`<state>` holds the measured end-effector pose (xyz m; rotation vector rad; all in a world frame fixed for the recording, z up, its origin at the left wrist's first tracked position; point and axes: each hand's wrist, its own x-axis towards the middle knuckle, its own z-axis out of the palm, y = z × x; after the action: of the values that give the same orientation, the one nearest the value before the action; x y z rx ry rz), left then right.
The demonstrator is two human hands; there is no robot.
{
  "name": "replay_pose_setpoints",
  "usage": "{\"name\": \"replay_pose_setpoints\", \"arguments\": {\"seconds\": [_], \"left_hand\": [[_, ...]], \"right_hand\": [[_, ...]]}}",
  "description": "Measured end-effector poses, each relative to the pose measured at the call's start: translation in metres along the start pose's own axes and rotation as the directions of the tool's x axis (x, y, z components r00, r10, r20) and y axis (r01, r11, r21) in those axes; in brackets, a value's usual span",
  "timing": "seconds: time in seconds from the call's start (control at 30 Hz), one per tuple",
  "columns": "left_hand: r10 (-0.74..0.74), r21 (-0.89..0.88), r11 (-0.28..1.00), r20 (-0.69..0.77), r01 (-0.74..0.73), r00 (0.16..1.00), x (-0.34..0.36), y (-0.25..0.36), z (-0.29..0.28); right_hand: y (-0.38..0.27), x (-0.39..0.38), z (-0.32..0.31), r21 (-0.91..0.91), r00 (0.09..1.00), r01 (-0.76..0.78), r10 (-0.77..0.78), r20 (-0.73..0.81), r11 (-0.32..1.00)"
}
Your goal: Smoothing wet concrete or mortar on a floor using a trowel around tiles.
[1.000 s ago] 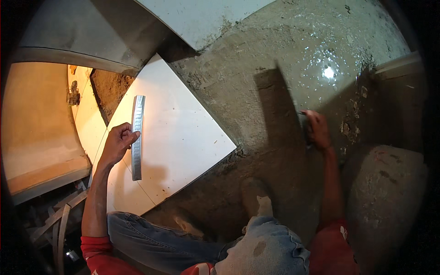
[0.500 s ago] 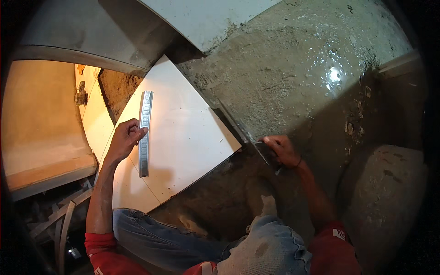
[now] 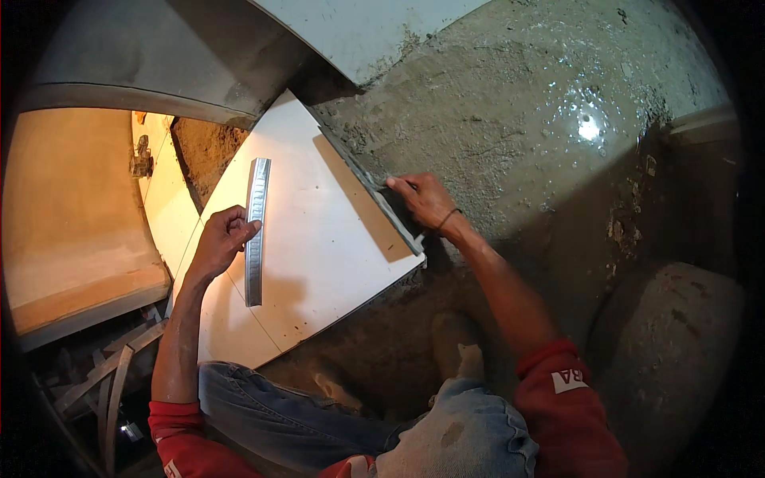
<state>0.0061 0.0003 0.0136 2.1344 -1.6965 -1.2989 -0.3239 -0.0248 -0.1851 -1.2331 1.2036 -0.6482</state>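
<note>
My left hand (image 3: 223, 243) pinches a short, silvery metal channel strip (image 3: 256, 239) by its middle, holding it upright in the picture over a large white floor tile (image 3: 319, 279). My right hand (image 3: 426, 199) is closed on a long, flat trowel (image 3: 363, 177), whose handle is mostly hidden by the fingers. The trowel's blade is seen almost edge-on along the tile's right edge, throwing a shadow on the tile. Whether the blade touches the tile I cannot tell. Wet grey mortar (image 3: 478, 135) spreads beyond that edge.
Another white tile (image 3: 382, 32) lies at the far side. A grey slab-like ledge (image 3: 159, 56) and an orange-lit panel (image 3: 76, 207) stand left. Pieces of wooden framing (image 3: 115, 390) are at lower left. A mud-stained, rounded grey object (image 3: 669, 350) sits at right. My knees are close below the tile.
My right hand has moved the trowel up and left, from beside the tile's near right corner to along its right edge. The left hand with the channel strip has barely moved.
</note>
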Motion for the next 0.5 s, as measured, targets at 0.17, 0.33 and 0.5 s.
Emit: {"name": "replay_pose_setpoints", "arguments": {"seconds": [0.17,0.33,0.5], "left_hand": [[-0.001,0.007,1.0,-0.027,0.001,1.0,0.003,-0.004,-0.002],[-0.022,0.043,0.999,0.0,0.022,1.0,-0.003,-0.012,-0.007],[-0.006,0.049,0.999,-0.021,0.007,1.0,-0.007,-0.012,-0.006]], "right_hand": [[-0.006,0.016,-0.005,-0.021,0.995,-0.008,0.006,-0.096,1.0],[0.022,-0.003,-0.05,0.077,0.983,-0.041,0.054,-0.175,0.996],[0.065,-0.065,-0.128,0.228,0.901,-0.045,0.138,-0.411,0.973]]}}
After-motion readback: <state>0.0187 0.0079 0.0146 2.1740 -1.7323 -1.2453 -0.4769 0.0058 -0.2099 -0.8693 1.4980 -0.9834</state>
